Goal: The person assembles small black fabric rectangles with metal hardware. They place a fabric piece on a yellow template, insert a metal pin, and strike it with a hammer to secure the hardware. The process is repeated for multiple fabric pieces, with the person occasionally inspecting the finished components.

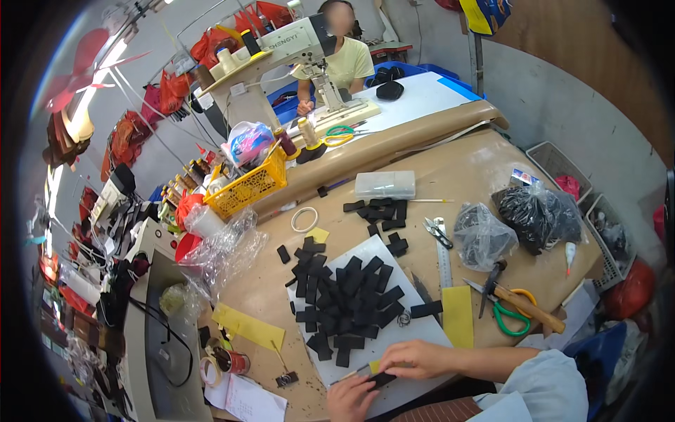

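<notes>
Low on a white board (370, 247), my two hands meet over a short black strip (382, 380). My left hand (349, 399) has its fingers bent onto the strip's near left end. From the right, my right hand (415, 359) presses its curled fingers onto the same strip. A small yellow piece (375, 366) shows beside the right fingertips, and a thin grey length sticks out left of it. Just beyond the hands, a heap of black strips (348, 295) covers the board's middle. The fingertips partly hide the strip.
To the right lie a yellow sheet (458, 316), a metal ruler (443, 261), a hammer (529, 307) and green-orange scissors (510, 318). Plastic bags (485, 235) sit farther off. At left are another yellow sheet (247, 326) and a tin (239, 362). A person (351, 63) sits behind a sewing machine (295, 39).
</notes>
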Tool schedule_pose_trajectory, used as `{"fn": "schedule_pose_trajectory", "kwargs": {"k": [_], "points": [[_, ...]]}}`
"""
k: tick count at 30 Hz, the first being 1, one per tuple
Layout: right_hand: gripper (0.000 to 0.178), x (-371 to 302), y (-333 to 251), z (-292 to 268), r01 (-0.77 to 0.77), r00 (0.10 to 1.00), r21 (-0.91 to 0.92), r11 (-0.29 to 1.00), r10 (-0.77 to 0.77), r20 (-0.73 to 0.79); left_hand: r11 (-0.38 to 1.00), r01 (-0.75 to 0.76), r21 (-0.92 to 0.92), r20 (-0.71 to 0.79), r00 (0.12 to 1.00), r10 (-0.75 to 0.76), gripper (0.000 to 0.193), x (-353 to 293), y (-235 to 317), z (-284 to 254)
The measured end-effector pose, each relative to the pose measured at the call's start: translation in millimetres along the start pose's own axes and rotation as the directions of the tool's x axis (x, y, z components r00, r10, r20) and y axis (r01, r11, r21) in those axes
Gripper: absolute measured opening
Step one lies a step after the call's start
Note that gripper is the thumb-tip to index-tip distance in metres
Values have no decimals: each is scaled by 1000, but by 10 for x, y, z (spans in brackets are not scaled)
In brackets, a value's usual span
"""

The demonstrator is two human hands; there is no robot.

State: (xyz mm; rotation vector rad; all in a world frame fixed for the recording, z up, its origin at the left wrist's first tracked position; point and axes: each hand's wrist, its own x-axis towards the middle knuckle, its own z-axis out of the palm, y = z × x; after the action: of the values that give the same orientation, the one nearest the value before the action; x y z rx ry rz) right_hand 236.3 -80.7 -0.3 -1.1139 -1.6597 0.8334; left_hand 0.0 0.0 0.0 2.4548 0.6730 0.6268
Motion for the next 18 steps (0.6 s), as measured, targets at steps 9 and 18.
{"fn": "schedule_pose_trajectory", "kwargs": {"k": [9, 18], "points": [[17, -10, -100, 118, -68, 996, -42, 997, 66, -57, 996, 7, -89, -91, 996, -15, 27, -106, 94, -75], [17, -47, -251, 69, -52, 990, -299, 953, 10, -139, 950, 285, -124, -511, 803, -308, 21, -193, -626, -700]]}}
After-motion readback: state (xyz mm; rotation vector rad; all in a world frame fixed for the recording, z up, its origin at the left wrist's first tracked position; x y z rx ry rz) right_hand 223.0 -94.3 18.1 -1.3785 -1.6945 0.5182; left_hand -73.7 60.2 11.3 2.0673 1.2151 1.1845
